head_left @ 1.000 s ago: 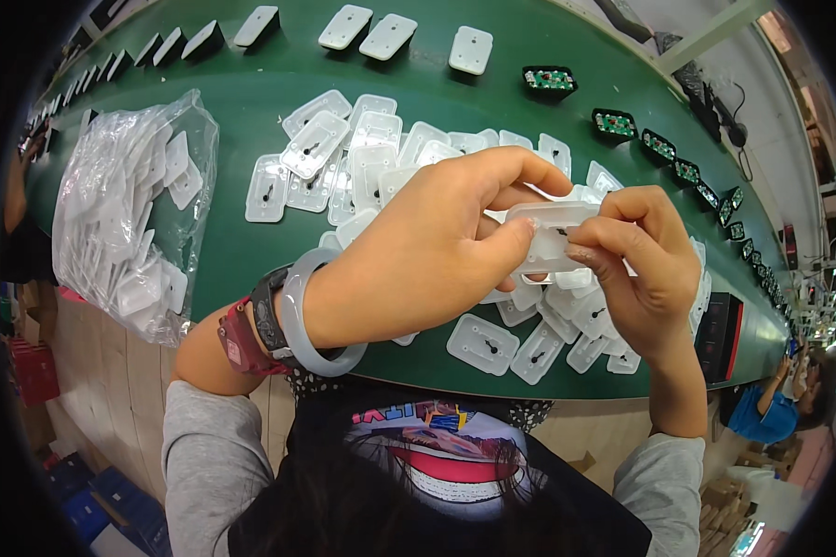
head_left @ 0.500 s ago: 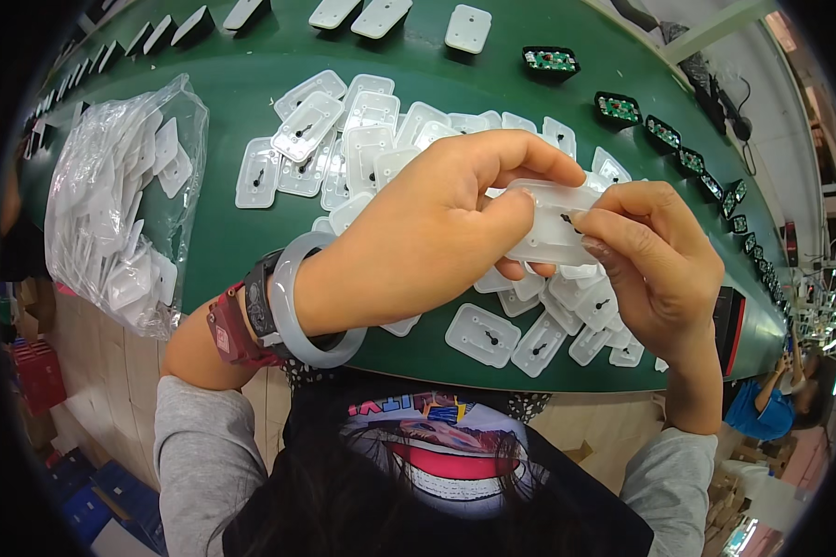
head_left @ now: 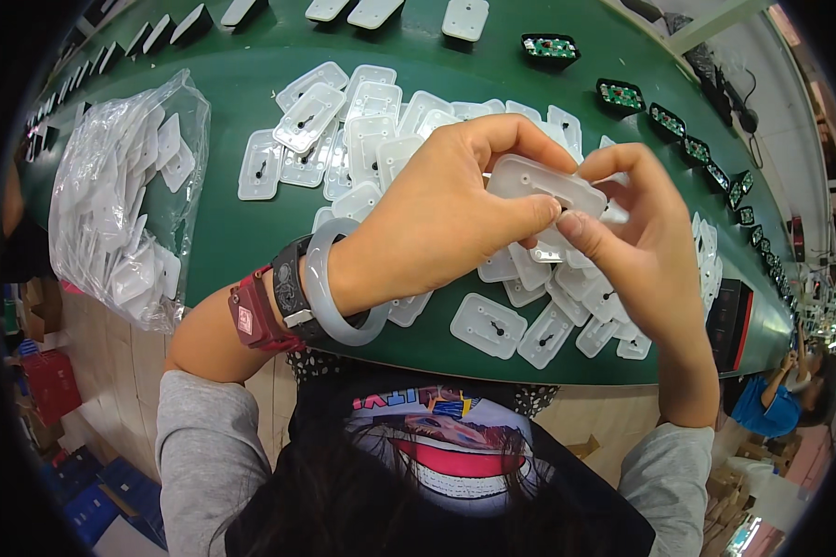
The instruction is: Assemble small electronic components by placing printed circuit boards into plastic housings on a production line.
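Note:
Between my two hands, above the table, is a translucent white plastic cover (head_left: 541,182) with rounded corners. My left hand (head_left: 478,190) is closed on it, thumb across its face and fingers behind the far edge. My right hand (head_left: 636,232) pinches its right side, with the thumb beside a small black part that is mostly hidden by the thumbs. Under and around my hands lies a heap of similar white covers (head_left: 372,144), many with a small black piece fitted in them. Two loose covers (head_left: 489,326) lie near the table's front edge.
A clear plastic bag (head_left: 121,204) of white covers lies on the green table (head_left: 237,79) at left. Black housings with green circuit boards (head_left: 620,96) curve down the right; white-topped units (head_left: 192,25) line the far left. A black-and-red box (head_left: 729,325) sits at right.
The cover has turned and tilted in my hands. My right hand has shifted its grip, its fingers now behind the cover and its thumb in front.

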Action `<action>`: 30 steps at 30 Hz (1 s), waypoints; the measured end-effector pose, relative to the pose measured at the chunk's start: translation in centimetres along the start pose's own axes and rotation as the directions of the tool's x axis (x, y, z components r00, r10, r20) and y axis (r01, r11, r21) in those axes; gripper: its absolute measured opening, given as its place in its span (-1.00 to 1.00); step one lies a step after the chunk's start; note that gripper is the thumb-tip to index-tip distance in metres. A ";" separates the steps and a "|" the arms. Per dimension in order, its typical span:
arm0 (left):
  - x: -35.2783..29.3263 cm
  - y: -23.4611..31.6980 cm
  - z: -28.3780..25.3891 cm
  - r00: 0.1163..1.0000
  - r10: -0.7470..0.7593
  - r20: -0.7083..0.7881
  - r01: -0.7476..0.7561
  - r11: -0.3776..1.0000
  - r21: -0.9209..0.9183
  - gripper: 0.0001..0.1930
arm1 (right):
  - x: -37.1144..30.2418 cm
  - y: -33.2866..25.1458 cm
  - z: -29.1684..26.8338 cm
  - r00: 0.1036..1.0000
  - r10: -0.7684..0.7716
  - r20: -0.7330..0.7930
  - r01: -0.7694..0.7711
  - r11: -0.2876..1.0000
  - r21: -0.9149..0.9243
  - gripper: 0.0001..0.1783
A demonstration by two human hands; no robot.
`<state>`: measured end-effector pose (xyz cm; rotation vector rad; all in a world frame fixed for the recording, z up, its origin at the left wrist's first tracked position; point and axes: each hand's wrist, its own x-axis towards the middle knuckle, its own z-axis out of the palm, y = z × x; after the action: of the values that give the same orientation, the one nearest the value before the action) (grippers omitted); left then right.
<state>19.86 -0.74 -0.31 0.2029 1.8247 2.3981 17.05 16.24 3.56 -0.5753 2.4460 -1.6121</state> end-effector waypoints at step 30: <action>-1.3 0.4 0.8 0.978 0.078 0.194 -0.150 0.909 0.390 -0.54 | -0.7 0.1 -1.3 0.861 0.367 0.352 -0.462 0.853 0.242 -0.88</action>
<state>21.31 -0.28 0.22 0.5542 2.2530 1.9621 17.24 17.69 4.01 -0.1865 1.8716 -1.5549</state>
